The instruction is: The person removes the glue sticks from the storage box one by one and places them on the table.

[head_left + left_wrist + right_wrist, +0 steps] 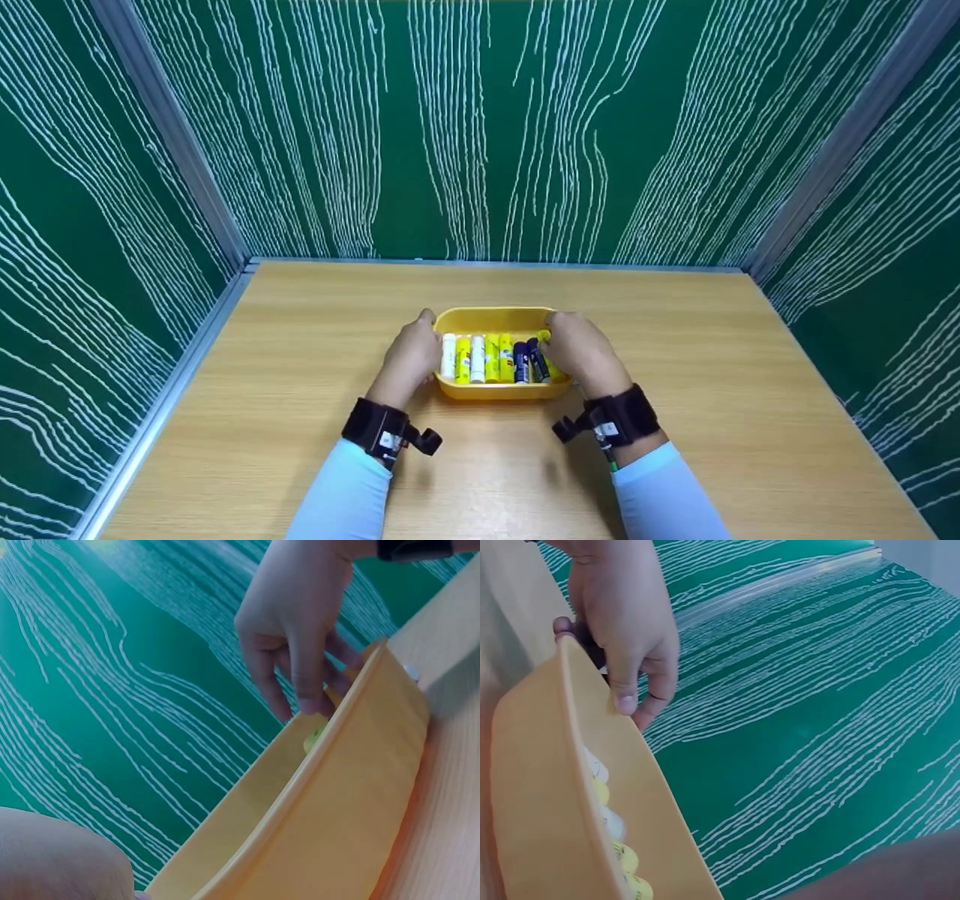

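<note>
- A yellow container (495,391) is near the middle of the counter (697,352), its long side facing the person
- The left hand (411,351) pinches the container's left end, thumb over the rim
- The right hand (589,349) grips the right end, fingers bent at the rim
- Inside, 8 short sticks stand in a row: 2 white sticks (478,358), 4 yellow sticks (492,358) and 2 navy sticks (521,362)
- The right hand partly covers the last yellow stick
- Green panels (502,112) with pale wavy lines surround the counter
</note>
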The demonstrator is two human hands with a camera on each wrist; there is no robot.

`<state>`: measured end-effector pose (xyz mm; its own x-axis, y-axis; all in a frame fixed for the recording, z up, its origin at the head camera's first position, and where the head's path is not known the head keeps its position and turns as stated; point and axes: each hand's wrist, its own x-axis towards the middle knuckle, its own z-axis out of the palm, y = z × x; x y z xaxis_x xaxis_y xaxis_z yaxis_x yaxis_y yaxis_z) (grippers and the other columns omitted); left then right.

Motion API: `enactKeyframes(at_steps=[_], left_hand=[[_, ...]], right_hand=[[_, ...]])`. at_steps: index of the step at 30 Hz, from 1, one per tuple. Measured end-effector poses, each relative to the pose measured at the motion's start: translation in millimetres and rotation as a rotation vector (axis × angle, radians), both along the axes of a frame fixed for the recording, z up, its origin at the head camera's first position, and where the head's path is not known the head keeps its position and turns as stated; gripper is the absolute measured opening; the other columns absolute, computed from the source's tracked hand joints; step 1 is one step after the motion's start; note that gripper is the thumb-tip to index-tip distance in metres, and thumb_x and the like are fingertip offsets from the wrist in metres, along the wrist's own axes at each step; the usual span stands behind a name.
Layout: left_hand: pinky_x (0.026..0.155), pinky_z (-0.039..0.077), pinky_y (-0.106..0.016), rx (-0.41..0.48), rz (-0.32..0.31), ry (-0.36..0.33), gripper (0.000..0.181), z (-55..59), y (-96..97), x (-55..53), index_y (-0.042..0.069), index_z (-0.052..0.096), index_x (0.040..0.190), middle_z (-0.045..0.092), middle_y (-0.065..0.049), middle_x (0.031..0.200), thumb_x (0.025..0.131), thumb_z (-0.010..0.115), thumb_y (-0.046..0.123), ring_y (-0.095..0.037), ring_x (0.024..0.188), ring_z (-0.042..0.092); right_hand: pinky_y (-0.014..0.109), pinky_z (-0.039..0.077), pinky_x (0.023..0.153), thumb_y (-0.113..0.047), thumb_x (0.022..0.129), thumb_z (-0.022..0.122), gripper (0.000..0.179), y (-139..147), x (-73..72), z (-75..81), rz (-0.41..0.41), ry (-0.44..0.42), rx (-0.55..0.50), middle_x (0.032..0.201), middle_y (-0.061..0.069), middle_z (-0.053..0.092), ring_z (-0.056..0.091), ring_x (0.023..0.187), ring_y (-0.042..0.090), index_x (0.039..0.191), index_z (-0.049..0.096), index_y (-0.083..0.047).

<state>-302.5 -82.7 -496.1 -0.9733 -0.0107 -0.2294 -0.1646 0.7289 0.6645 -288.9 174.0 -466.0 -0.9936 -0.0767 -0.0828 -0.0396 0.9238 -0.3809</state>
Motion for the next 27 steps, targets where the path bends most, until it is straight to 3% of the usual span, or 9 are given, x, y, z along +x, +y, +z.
enactKeyframes(at_steps=[9, 18, 27], left_hand=[[0.040, 0.049, -0.033, 0.006, 0.010, -0.023, 0.035, 0.5, 0.7, -0.1, 0.017, 0.035, 0.138, 0.058, -0.014, 0.101, 0.102, 0.038, 0.020, -0.025, 0.051, 0.060], [0.039, 0.049, -0.033, -0.005, -0.011, 0.009, 0.032, 2.1, -0.1, 2.0, 0.014, 0.039, 0.133, 0.059, -0.016, 0.100, 0.102, 0.039, 0.018, -0.024, 0.049, 0.060], [0.039, 0.049, -0.033, 0.000, -0.004, -0.005, 0.034, 3.5, 0.5, 2.7, 0.014, 0.037, 0.136, 0.059, -0.015, 0.099, 0.102, 0.039, 0.019, -0.025, 0.050, 0.060]], right_hand=[[0.029, 0.045, 0.053, -0.014, 0.087, 0.069, 0.033, -7, -0.5, -9.4, 0.013, 0.012, 0.029, 0.094, 0.010, 0.059, 0.058, 0.071, 0.025, 0.119, 0.063, -0.006], [0.030, 0.042, 0.052, -0.012, 0.084, 0.071, 0.032, -7, -3.9, -19.1, 0.043, 0.023, 0.078, 0.087, 0.008, 0.060, 0.057, 0.069, 0.024, 0.115, 0.064, -0.008], [0.030, 0.043, 0.053, -0.011, 0.082, 0.073, 0.032, -9, -4.2, -20.8, 0.055, 0.034, 0.083, 0.085, 0.007, 0.060, 0.057, 0.069, 0.023, 0.113, 0.065, -0.007]])
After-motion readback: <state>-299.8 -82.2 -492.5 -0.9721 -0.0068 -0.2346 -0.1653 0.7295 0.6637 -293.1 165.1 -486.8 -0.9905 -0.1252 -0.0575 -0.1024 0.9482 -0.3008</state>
